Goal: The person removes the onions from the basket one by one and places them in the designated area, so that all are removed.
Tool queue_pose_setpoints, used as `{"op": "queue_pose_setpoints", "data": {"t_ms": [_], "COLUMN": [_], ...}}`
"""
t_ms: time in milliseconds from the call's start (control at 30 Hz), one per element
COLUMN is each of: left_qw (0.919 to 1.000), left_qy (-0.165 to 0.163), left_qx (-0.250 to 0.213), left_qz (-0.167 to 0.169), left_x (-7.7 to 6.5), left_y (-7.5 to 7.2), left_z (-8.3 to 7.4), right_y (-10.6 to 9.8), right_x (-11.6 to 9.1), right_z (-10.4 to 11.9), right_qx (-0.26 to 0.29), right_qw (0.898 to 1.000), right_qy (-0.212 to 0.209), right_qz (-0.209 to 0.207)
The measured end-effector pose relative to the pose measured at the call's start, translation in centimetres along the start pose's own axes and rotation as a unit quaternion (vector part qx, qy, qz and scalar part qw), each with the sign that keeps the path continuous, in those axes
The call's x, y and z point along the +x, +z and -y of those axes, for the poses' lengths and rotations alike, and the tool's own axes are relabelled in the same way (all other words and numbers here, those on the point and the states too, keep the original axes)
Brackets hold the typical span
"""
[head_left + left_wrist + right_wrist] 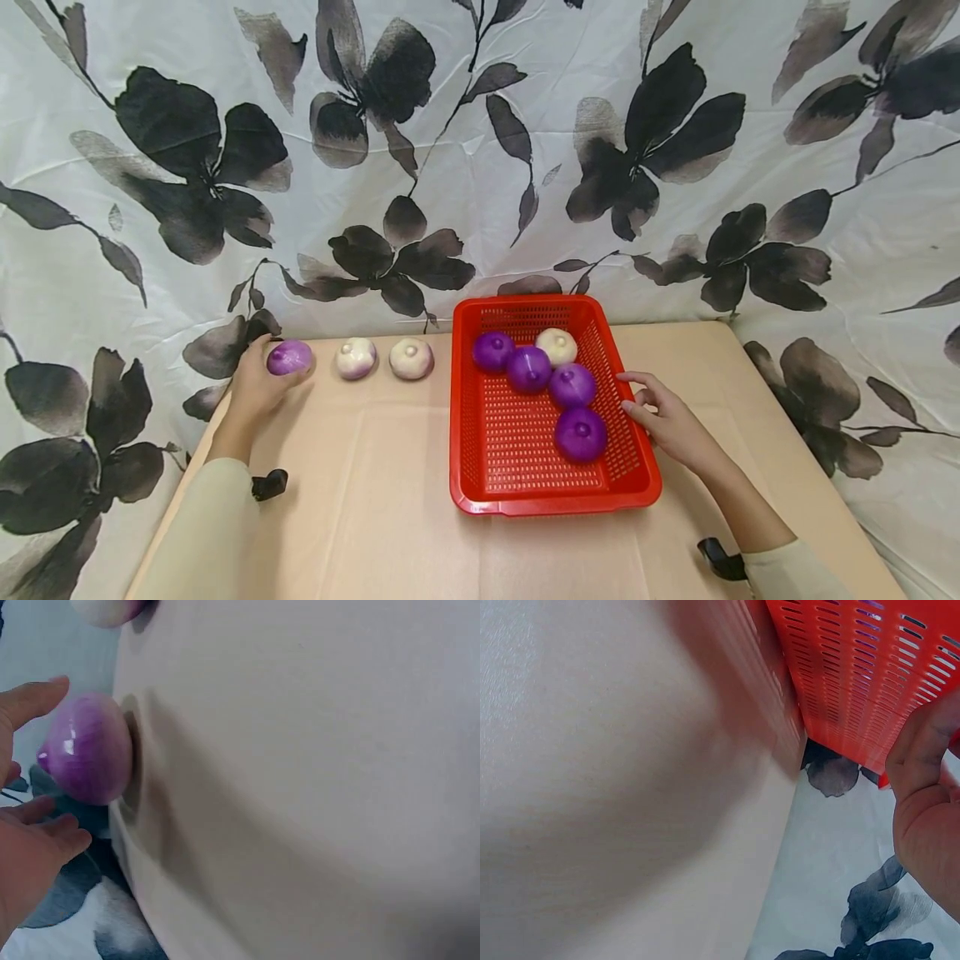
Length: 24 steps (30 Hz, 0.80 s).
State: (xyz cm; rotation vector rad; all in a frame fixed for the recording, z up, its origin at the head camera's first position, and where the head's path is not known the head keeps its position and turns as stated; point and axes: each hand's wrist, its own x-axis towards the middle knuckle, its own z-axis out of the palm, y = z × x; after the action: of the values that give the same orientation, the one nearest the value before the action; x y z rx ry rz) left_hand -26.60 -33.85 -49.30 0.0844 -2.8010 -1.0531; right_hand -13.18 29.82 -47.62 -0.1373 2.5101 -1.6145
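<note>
At the table's far left, a purple onion [289, 357] sits between the spread thumb and fingers of my left hand [258, 377]. In the left wrist view, the fingers [64, 832] show a gap from this onion [91, 748]. My right hand [667, 417] is at the right rim of a red plastic basket [555, 506], its index finger and thumb at the edge, loosely bent. Inside the basket lie several purple onions [581, 434] and one white onion [557, 346]. The right wrist view shows that hand [930, 802] beside the perforated wall [847, 682]; its fingertips are hidden.
Two white-and-purple onions, one nearer the left hand [356, 358] and one nearer the basket [411, 358], lie in a row along the back edge. A beige cloth covers the table [360, 500]. Behind it hangs a floral curtain [525, 167].
</note>
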Motion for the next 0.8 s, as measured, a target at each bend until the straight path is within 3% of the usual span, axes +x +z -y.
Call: {"op": "queue_pose_setpoints", "data": {"t_ms": [167,400,567,800], "left_qw": [0.9990,0.9919,0.9802,0.9595], "left_qy": [0.033,0.117,0.182,0.251], "left_qx": [-0.009,-0.024,-0.077,-0.115], "left_qz": [-0.027,-0.043,-0.019,0.054], "left_x": [-0.7,-0.7,-0.6,0.0], "left_y": [-1.1,-1.6,-0.6,1.8], "left_z": [-2.3,-7.7,-12.0,-17.4], "right_y": [0.1,0.1,0.1,0.3], "right_x": [0.0,-0.1,-0.3,-0.5], "right_z": [0.0,0.0,0.1,0.1], "right_qx": [0.002,0.007,0.002,0.001], "right_qw": [1.000,1.000,1.000,1.000], "right_qy": [-0.001,0.003,0.001,0.001], "right_qz": [0.002,0.000,-0.002,-0.005]}}
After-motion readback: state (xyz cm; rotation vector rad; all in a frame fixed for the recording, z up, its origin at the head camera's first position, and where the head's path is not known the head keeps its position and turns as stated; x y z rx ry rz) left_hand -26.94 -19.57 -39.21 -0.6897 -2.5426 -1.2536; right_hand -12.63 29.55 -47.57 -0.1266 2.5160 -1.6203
